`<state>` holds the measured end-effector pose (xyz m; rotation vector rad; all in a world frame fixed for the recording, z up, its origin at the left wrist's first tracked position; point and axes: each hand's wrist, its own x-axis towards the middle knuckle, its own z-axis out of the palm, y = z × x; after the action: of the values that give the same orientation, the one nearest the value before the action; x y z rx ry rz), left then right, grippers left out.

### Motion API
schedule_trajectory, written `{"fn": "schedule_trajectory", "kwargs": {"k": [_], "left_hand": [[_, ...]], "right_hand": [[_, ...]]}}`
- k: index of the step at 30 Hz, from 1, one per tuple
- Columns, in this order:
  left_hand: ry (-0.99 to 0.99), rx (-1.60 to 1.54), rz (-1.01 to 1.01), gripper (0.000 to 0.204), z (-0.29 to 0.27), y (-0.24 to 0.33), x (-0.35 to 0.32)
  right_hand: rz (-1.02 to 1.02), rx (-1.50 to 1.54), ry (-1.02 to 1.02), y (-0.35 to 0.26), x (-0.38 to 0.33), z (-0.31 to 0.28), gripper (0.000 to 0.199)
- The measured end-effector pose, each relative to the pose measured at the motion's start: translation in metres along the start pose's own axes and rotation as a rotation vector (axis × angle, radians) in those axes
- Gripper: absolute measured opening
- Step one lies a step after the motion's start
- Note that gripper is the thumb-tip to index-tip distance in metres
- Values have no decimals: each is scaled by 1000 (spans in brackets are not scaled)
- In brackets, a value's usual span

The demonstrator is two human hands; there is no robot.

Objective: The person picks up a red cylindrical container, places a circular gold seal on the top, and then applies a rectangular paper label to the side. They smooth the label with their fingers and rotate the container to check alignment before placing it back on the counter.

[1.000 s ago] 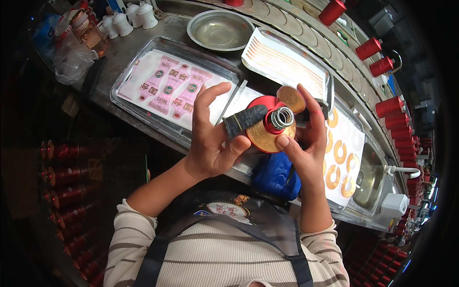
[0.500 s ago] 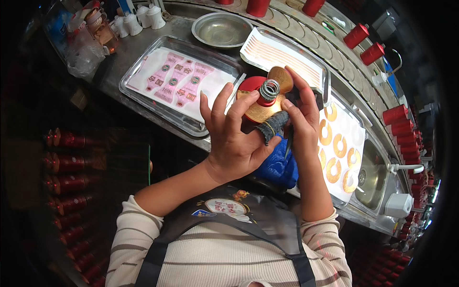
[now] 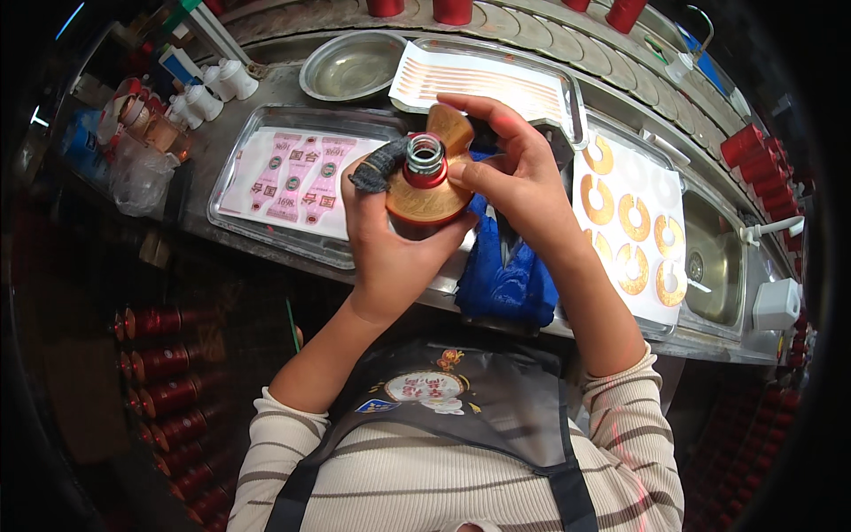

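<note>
A red, round-shouldered bottle with a gold collar label (image 3: pixel 428 191) is gripped above the counter edge by the left hand (image 3: pixel 394 244), fingers curled shut around its body, a grey cloth (image 3: pixel 379 166) seemingly pinched against it. The right hand (image 3: pixel 519 182) has fingertips (image 3: pixel 461 170) pressed on the collar label. Pink labels (image 3: pixel 297 177) lie in a steel tray (image 3: pixel 232 182); gold ring-shaped stickers (image 3: pixel 631 230) fill another.

You stand at a long steel bench (image 3: pixel 266 97) that curves across the top of your view, a small sink (image 3: pixel 714 266) sunk into its right end. Below the bench on your left the space is dark. The light falls brightest on the benchtop.
</note>
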<state>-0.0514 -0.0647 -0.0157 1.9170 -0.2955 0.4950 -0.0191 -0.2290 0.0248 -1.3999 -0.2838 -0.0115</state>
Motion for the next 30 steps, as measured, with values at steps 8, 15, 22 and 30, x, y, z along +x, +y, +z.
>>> {"fn": "schedule_trajectory", "kwargs": {"k": [8,15,22,30], "left_hand": [[-437,-465,-354,90,-38,-4,27],[-477,-604,-250,91,-39,-15,31],[-458,-455,-169,98,-42,-15,31],[-545,-436,-148,91,-45,-12,42]], "right_hand": [[-14,-65,13,-5,-15,3,68],[8,-10,75,-3,-14,6,64],[0,19,95,-3,-16,11,66],[50,-35,62,-7,-19,10,71]]}}
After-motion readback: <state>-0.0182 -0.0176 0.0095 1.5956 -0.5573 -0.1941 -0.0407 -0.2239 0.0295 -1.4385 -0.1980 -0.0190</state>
